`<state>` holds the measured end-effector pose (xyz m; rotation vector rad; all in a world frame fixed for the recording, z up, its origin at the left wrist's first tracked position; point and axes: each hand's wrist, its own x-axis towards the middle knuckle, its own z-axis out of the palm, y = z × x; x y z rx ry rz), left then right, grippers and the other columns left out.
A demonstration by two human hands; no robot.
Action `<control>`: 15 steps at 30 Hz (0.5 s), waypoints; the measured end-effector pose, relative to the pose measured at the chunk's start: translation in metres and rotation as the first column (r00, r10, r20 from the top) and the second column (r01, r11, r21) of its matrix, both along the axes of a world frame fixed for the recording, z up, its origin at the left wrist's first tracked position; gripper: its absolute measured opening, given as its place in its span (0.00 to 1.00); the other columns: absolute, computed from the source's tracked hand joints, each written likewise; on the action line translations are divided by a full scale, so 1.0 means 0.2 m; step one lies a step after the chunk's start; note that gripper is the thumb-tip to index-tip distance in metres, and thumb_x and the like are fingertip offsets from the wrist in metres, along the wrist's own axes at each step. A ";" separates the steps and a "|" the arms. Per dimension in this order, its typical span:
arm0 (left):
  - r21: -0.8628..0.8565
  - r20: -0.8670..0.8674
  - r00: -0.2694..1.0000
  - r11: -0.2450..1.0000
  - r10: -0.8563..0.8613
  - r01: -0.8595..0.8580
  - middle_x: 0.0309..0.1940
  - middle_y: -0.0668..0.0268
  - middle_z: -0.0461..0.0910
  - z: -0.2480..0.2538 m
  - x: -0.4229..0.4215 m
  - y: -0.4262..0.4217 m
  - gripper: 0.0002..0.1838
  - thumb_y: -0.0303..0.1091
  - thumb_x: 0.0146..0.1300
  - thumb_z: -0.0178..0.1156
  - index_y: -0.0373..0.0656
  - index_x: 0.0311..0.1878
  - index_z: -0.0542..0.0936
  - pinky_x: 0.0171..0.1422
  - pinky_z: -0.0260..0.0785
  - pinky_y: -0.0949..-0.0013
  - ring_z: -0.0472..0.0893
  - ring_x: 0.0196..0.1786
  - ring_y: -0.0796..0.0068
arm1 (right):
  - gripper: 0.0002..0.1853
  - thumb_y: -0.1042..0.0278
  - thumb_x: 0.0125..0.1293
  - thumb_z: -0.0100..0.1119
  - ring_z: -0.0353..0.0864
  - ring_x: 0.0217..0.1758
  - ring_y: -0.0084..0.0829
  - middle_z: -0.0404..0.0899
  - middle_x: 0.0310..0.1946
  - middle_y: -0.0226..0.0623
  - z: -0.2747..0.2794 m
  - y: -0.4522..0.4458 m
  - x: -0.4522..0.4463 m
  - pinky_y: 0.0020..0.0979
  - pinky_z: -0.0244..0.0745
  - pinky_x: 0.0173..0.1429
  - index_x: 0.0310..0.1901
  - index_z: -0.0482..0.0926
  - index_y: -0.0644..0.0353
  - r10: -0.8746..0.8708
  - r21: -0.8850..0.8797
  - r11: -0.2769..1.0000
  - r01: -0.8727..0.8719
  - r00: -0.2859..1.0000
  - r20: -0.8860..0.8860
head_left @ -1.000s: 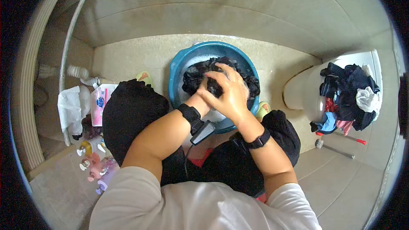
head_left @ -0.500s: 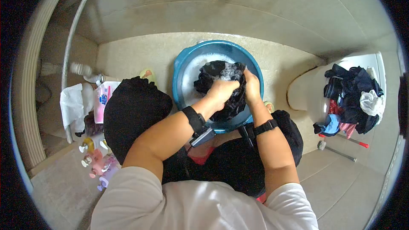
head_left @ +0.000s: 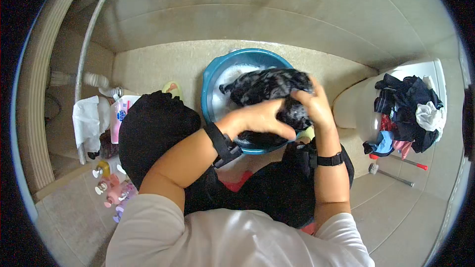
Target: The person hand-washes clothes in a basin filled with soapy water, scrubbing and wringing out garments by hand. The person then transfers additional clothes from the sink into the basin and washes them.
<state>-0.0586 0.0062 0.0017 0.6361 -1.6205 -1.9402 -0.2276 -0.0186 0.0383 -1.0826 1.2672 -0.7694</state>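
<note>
Cloth (head_left: 267, 85) lying over basin (head_left: 255, 57), probably keeping suds (head_left: 228, 78) inside; right hand (head_left: 317, 108) gripping it, left hand (head_left: 262, 118) resting open, seemingly steadying.

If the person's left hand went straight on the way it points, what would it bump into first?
The left hand would first meet the soapy black cloth between its spread thumb and fingers, perhaps already touching. Beyond that, the right hand appears next, though depth is unclear.
</note>
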 end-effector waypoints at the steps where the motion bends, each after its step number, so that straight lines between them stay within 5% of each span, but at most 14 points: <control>1: -0.005 -0.003 1.000 1.000 -0.002 0.002 0.52 0.58 0.75 -0.09 0.02 -0.03 0.37 0.45 0.45 0.72 0.37 0.57 0.70 0.63 0.62 0.64 0.72 0.56 0.69 | 0.21 0.79 0.52 0.58 0.76 0.47 0.28 0.78 0.44 0.37 0.01 -0.01 -0.03 0.30 0.69 0.56 0.50 0.70 0.65 0.045 -0.195 0.979 -0.052 0.998 -0.043; 2: 0.439 -0.293 0.956 0.893 0.033 0.104 0.53 0.58 0.75 -0.26 0.02 -0.07 0.41 0.60 0.46 0.62 0.39 0.58 0.70 0.62 0.63 0.63 0.74 0.55 0.67 | 0.23 0.79 0.51 0.58 0.75 0.50 0.29 0.76 0.47 0.38 0.03 0.01 -0.04 0.31 0.68 0.58 0.52 0.69 0.65 0.055 -0.269 0.961 -0.064 0.998 -0.041; 3: 0.739 -0.510 0.839 0.596 0.190 0.314 0.53 0.58 0.75 -0.28 0.03 -0.09 0.48 0.76 0.47 0.51 0.42 0.58 0.70 0.60 0.64 0.63 0.75 0.54 0.66 | 0.26 0.78 0.50 0.58 0.74 0.53 0.30 0.75 0.49 0.39 0.04 0.03 -0.04 0.31 0.66 0.61 0.54 0.68 0.65 0.066 -0.341 0.937 -0.076 0.997 -0.041; 5: 0.934 -0.106 0.873 0.350 0.476 -0.077 0.54 0.60 0.75 -0.23 0.05 -0.11 0.53 0.83 0.46 0.37 0.43 0.60 0.70 0.60 0.64 0.61 0.75 0.56 0.63 | 0.31 0.77 0.48 0.59 0.70 0.59 0.35 0.72 0.53 0.46 0.06 0.09 -0.02 0.33 0.62 0.64 0.58 0.66 0.67 0.109 -0.421 0.869 -0.259 0.932 -0.347; 7: 0.886 -0.398 0.701 0.446 0.592 0.126 0.55 0.58 0.75 -0.16 0.09 -0.15 0.48 0.78 0.51 0.43 0.43 0.61 0.70 0.61 0.66 0.53 0.75 0.56 0.60 | 0.37 0.72 0.45 0.63 0.69 0.61 0.40 0.71 0.55 0.49 -0.04 0.16 0.01 0.35 0.60 0.65 0.60 0.62 0.70 0.149 -0.435 0.766 -0.473 0.789 -0.596; 9: 0.876 -0.349 0.728 0.482 0.590 0.029 0.53 0.58 0.76 -0.14 0.10 -0.20 0.43 0.72 0.55 0.48 0.41 0.59 0.71 0.60 0.68 0.56 0.78 0.52 0.61 | 0.41 0.72 0.43 0.63 0.65 0.64 0.41 0.68 0.58 0.54 0.06 0.19 0.14 0.34 0.58 0.67 0.62 0.59 0.70 0.474 -0.026 0.784 -0.620 0.625 -0.621; 10: 0.895 -0.281 0.768 0.446 0.575 -0.006 0.48 0.58 0.79 -0.16 0.10 -0.21 0.35 0.64 0.58 0.53 0.40 0.55 0.74 0.57 0.71 0.61 0.80 0.48 0.63 | 0.41 0.72 0.43 0.63 0.65 0.64 0.41 0.68 0.58 0.54 0.02 0.19 0.12 0.34 0.58 0.67 0.62 0.59 0.70 0.472 -0.028 0.785 -0.619 0.627 -0.620; 11: 0.923 -0.150 0.777 0.368 0.612 -0.112 0.34 0.59 0.83 -0.14 0.08 -0.23 0.22 0.52 0.59 0.59 0.41 0.41 0.80 0.45 0.76 0.60 0.82 0.34 0.63 | 0.36 0.72 0.43 0.61 0.69 0.59 0.44 0.70 0.51 0.53 -0.05 0.18 0.09 0.36 0.61 0.64 0.58 0.62 0.68 0.347 -0.248 0.797 -0.550 0.754 -0.558; 12: 0.919 -0.123 0.783 0.367 0.610 -0.142 0.34 0.59 0.82 -0.20 0.07 -0.25 0.18 0.47 0.60 0.56 0.40 0.40 0.79 0.45 0.76 0.59 0.82 0.35 0.63 | 0.31 0.72 0.42 0.60 0.72 0.54 0.47 0.72 0.45 0.52 -0.05 0.18 0.08 0.38 0.65 0.60 0.53 0.65 0.67 0.228 -0.450 0.775 -0.444 0.860 -0.456; 13: 0.914 -0.095 0.789 0.367 0.608 -0.172 0.35 0.58 0.82 -0.27 0.07 -0.27 0.14 0.41 0.62 0.54 0.39 0.39 0.79 0.45 0.76 0.58 0.82 0.36 0.63 | 0.39 0.75 0.44 0.58 0.61 0.67 0.44 0.64 0.61 0.57 0.00 0.14 0.04 0.35 0.54 0.70 0.63 0.60 0.67 0.205 -0.166 0.924 -0.345 0.812 -0.547; 15: 0.933 -0.186 0.736 0.353 0.650 -0.076 0.35 0.58 0.82 -0.32 0.03 -0.26 0.12 0.36 0.62 0.49 0.38 0.37 0.78 0.46 0.76 0.57 0.82 0.38 0.63 | 0.38 0.80 0.45 0.52 0.57 0.70 0.44 0.60 0.64 0.55 -0.11 0.03 -0.04 0.36 0.51 0.71 0.65 0.60 0.64 -0.116 -0.270 0.963 0.000 0.904 -0.411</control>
